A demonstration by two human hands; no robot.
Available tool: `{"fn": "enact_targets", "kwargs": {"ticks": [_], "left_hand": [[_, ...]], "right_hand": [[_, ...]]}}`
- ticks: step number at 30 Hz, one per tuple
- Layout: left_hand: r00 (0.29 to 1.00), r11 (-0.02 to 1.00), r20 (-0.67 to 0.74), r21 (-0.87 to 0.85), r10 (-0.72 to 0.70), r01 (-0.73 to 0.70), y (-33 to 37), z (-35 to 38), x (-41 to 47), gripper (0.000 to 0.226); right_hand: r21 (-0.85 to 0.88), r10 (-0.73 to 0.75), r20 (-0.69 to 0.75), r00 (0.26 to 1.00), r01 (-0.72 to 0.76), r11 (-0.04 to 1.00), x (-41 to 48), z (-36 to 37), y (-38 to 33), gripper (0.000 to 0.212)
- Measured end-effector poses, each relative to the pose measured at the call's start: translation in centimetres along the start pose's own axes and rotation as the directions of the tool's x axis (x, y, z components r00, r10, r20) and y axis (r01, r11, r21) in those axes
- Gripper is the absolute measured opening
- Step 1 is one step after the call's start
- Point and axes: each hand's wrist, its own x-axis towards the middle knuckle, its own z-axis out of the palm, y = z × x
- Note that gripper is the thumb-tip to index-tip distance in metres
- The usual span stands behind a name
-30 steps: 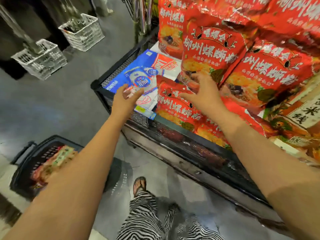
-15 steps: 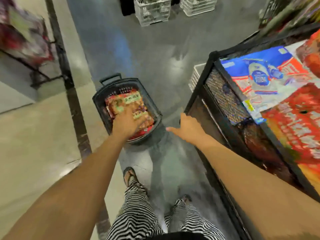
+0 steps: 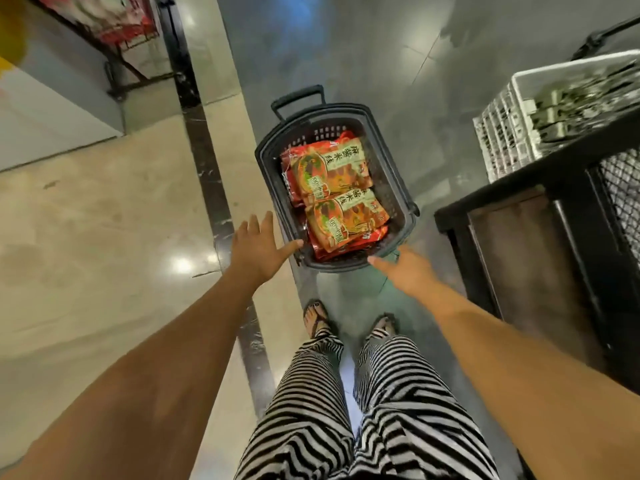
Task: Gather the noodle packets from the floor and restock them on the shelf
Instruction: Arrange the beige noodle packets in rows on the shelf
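A black shopping basket [image 3: 273,174] stands on the floor ahead of my feet. It holds several red and orange noodle packets [image 3: 332,188] with green and white labels, stacked flat. My left hand [image 3: 258,247] hovers at the basket's near left corner with fingers spread, holding nothing. Just below the basket's near rim is my right hand [image 3: 405,268], fingers extended toward it, also holding nothing. The black shelf unit [image 3: 540,237] stands at the right; its stocked top is out of view.
A white plastic crate [image 3: 509,133] sits beside the shelf at the upper right. Another display rack [image 3: 114,32] with red packets stands at the upper left. My striped trousers and sandalled feet [image 3: 349,323] are below the basket. Glossy floor lies to the left.
My view swung from the shelf's red packets down to the floor basket. Both hands left the shelf and now reach toward the basket's near end.
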Motion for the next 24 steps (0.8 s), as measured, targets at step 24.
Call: {"fn": "enact_targets", "kwargs": {"ticks": [24], "left_hand": [[0.977, 0.945, 0.004, 0.254, 0.214, -0.208, 4.2, 12.8, 39.6, 0.097]], "right_hand": [[0.739, 0.319, 0.509, 0.799, -0.596, 0.314, 30.8, 9.4, -1.6, 0.079]]}}
